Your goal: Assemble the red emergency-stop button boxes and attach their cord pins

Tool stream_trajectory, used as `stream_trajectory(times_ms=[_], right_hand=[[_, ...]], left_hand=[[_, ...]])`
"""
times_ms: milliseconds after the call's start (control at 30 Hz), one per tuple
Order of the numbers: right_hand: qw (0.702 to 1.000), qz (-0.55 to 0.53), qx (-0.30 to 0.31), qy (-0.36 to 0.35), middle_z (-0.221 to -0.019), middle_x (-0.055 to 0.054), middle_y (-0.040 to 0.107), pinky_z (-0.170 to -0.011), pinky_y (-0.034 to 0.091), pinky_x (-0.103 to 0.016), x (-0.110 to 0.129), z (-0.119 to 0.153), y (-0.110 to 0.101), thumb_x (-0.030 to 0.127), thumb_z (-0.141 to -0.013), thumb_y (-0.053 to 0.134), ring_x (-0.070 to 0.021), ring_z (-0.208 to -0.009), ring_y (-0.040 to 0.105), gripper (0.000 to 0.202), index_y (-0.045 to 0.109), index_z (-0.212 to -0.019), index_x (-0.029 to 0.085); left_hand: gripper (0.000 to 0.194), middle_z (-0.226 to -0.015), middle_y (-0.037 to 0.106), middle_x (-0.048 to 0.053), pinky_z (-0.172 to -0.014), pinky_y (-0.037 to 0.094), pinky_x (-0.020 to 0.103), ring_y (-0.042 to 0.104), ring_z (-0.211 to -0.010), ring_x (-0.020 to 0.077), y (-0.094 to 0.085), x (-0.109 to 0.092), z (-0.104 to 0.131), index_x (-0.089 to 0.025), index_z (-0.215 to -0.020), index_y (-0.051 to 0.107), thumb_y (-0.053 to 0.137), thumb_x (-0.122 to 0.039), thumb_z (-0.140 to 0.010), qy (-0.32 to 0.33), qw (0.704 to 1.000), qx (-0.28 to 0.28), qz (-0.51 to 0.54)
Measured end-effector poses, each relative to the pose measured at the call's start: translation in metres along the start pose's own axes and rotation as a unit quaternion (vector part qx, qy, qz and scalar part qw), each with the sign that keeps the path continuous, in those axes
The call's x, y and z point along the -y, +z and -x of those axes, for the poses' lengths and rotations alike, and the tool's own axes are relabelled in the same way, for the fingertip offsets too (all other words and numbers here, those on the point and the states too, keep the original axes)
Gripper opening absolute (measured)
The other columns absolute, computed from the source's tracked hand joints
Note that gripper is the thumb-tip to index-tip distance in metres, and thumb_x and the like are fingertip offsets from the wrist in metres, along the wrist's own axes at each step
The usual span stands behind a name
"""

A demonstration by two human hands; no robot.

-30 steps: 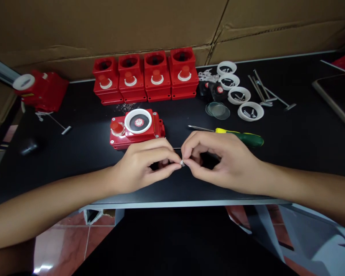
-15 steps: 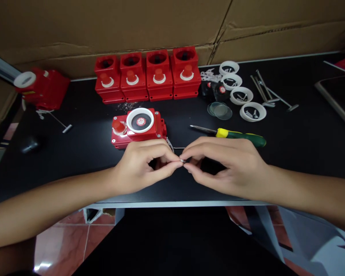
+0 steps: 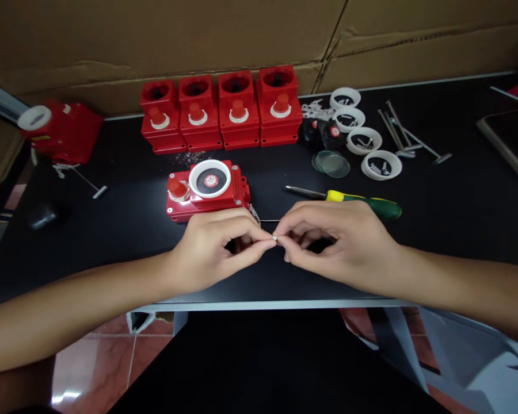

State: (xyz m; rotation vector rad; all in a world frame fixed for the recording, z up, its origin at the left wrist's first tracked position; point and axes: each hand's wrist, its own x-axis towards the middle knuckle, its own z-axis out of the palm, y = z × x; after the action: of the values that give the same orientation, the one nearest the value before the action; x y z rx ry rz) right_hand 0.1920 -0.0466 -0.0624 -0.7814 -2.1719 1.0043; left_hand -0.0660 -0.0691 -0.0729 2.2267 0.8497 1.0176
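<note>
My left hand (image 3: pixel 222 247) and my right hand (image 3: pixel 341 238) meet fingertip to fingertip above the front of the table. Both are closed in a pinch on a tiny white piece (image 3: pixel 275 238), mostly hidden by the fingers, so its kind does not show. Just beyond my left hand lies a red box (image 3: pixel 237 195) with a white ring (image 3: pixel 193 179) around a black disc and an orange-red knob (image 3: pixel 178 188). A thin metal rod (image 3: pixel 267 221) with a white tie at the box end runs behind my fingertips. Beyond my right hand rests a green and yellow screwdriver (image 3: pixel 382 207).
Several red housings (image 3: pixel 240 133) line the cardboard wall; another red box (image 3: pixel 84 132) stands left. White rings (image 3: pixel 382 165) holding screws, clear discs (image 3: pixel 337 165), black parts (image 3: pixel 331 135) and small metal hammers (image 3: pixel 423 149) lie right. A black object (image 3: pixel 43 216) sits at left.
My right fingers have shifted slightly around the tiny white piece, and the right thumb is drawn back a little. My left hand stays nearly still; the view has moved slightly.
</note>
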Motion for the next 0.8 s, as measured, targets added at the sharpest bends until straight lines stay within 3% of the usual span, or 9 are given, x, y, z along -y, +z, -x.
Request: stream_trajectory(times_ms=[100, 200, 300, 400, 500, 667, 800], right_hand=[[0.987, -0.107, 0.040, 0.117, -0.086, -0.001, 0.077, -0.068, 0.059, -0.006, 0.0037, -0.0034, -0.0011, 0.027, -0.100, 0.074, -0.0013, -0.071, 0.074, 0.016, 0.076, -0.096, 0.012], [0.948, -0.208, 0.094, 0.222, -0.077, 0.000, 0.073, -0.063, 0.056, -0.009, 0.0075, -0.0070, -0.0039, 0.039, -0.096, 0.083, -0.0036, -0.064, 0.071, 0.029, 0.072, -0.097, 0.012], [0.908, -0.281, 0.129, 0.284, -0.071, 0.000, 0.070, -0.063, 0.059, -0.012, 0.0086, -0.0088, -0.0062, 0.051, -0.096, 0.087, -0.0059, -0.061, 0.070, 0.043, 0.068, -0.099, 0.013], [0.889, -0.311, 0.140, 0.305, -0.069, 0.000, 0.069, -0.063, 0.061, -0.015, 0.0067, -0.0081, -0.0059, 0.056, -0.100, 0.081, -0.0080, -0.060, 0.071, 0.046, 0.065, -0.097, 0.013], [0.890, -0.302, 0.141, 0.312, -0.070, 0.000, 0.068, -0.061, 0.060, -0.015, 0.0048, -0.0066, -0.0039, 0.053, -0.105, 0.072, -0.0081, -0.060, 0.071, 0.041, 0.063, -0.097, 0.013], [0.881, -0.310, 0.128, 0.333, -0.066, 0.002, 0.066, -0.058, 0.058, -0.016, 0.0055, -0.0071, -0.0016, 0.059, -0.098, 0.081, -0.0086, -0.057, 0.069, 0.050, 0.063, -0.099, 0.014], [0.880, -0.309, 0.138, 0.333, -0.067, 0.002, 0.066, -0.059, 0.058, -0.016, 0.0061, -0.0083, -0.0024, 0.053, -0.101, 0.077, -0.0085, -0.058, 0.070, 0.042, 0.063, -0.100, 0.013]], left_hand=[[0.005, -0.091, 0.083, 0.002, -0.072, 0.062, 0.020, 0.075, -0.073, 0.0113, -0.0002, -0.0003, 0.0026, -0.016, -0.104, 0.084, 0.087, -0.014, -0.107, 0.002, 1.000, -0.003, -0.028], [0.004, -0.095, 0.083, 0.003, -0.075, 0.062, 0.019, 0.077, -0.077, 0.0112, -0.0016, -0.0001, 0.0033, -0.015, -0.108, 0.083, 0.086, -0.012, -0.107, 0.011, 0.999, 0.002, -0.039], [0.007, -0.100, 0.081, 0.004, -0.072, 0.062, 0.017, 0.075, -0.076, 0.0098, -0.0028, 0.0010, 0.0027, -0.014, -0.113, 0.083, 0.086, -0.012, -0.108, 0.015, 0.999, 0.005, -0.036], [0.007, -0.100, 0.080, 0.004, -0.071, 0.062, 0.016, 0.074, -0.076, 0.0095, -0.0028, 0.0026, 0.0020, -0.014, -0.113, 0.082, 0.086, -0.014, -0.108, 0.015, 0.999, 0.010, -0.028], [0.007, -0.100, 0.079, 0.003, -0.070, 0.063, 0.015, 0.074, -0.077, 0.0095, -0.0024, 0.0035, 0.0018, -0.014, -0.113, 0.081, 0.086, -0.014, -0.108, 0.010, 1.000, 0.015, -0.023], [0.012, -0.105, 0.077, 0.003, -0.072, 0.064, 0.016, 0.074, -0.079, 0.0092, -0.0016, 0.0045, 0.0021, -0.016, -0.118, 0.080, 0.086, -0.014, -0.109, 0.018, 0.999, 0.004, -0.030], [0.014, -0.109, 0.079, 0.005, -0.077, 0.065, 0.019, 0.075, -0.084, 0.0106, -0.0026, 0.0039, 0.0019, -0.016, -0.122, 0.079, 0.085, -0.013, -0.110, 0.054, 0.997, 0.003, -0.059]])
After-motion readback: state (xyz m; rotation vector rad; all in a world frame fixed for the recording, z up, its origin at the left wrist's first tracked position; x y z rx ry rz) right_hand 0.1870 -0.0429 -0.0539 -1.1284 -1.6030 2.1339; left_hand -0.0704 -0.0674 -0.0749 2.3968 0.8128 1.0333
